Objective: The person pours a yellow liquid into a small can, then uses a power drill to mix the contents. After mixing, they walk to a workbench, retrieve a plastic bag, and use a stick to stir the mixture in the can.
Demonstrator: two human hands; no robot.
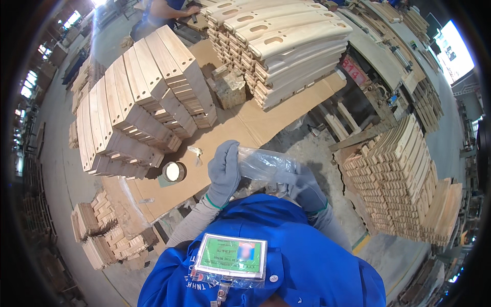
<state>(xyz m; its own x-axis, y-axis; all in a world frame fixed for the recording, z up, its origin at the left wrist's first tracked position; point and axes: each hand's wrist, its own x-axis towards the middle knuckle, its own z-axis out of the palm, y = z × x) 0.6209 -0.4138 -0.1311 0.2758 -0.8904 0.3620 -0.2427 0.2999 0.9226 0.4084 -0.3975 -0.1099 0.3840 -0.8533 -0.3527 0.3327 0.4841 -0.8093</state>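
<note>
Both my hands wear grey gloves and hold a clear plastic bag [261,162] stretched between them in front of my chest. My left hand [224,169] is closed around the bag's left end. At the other end, my right hand [302,188] grips the plastic, its fingers partly hidden behind the film. Whether the bag holds anything I cannot tell. Just beyond my left hand, a small crumpled pale scrap [196,152] lies on the cardboard-covered table [245,123]. A round tin [174,172] with cream-coloured contents stands to its left.
Stacked wooden slats with drilled holes [138,82] fill the table's left. Boards with oval slots [286,36] are piled at the back, beside a rough block [228,88]. More stacked wood [391,184] stands on the right. Another person's arm [171,11] shows at the far edge.
</note>
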